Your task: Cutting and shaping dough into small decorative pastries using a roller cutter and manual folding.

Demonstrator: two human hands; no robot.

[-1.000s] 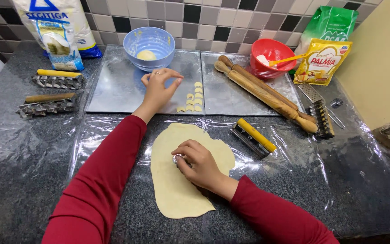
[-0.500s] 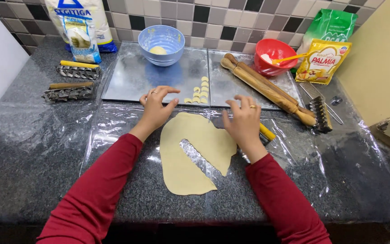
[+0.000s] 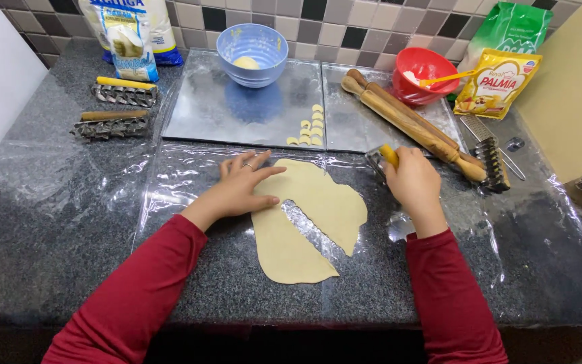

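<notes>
A dark speckled stone tabletop point(image 3: 48, 229) under clear plastic sheet point(image 3: 547, 222) meets a wall of grey, white and black tiles point(image 3: 345, 27). At far left lie two toothed metal rollers point(image 3: 112, 125); behind them stands one flour bag point(image 3: 129, 37). Two steel trays point(image 3: 237, 114) sit side by side, carrying one blue bowl point(image 3: 252, 54) and a small cluster of cut dough pieces point(image 3: 309, 128). The left hand point(image 3: 240, 189) lies spread flat on the dough sheet point(image 3: 304, 222), which has one strip cut out. The right hand point(image 3: 412, 182) grips a yellow-handled cutter point(image 3: 385, 156) just beside the dough. Two rolling pins point(image 3: 405, 121), one red bowl point(image 3: 426, 74).
</notes>
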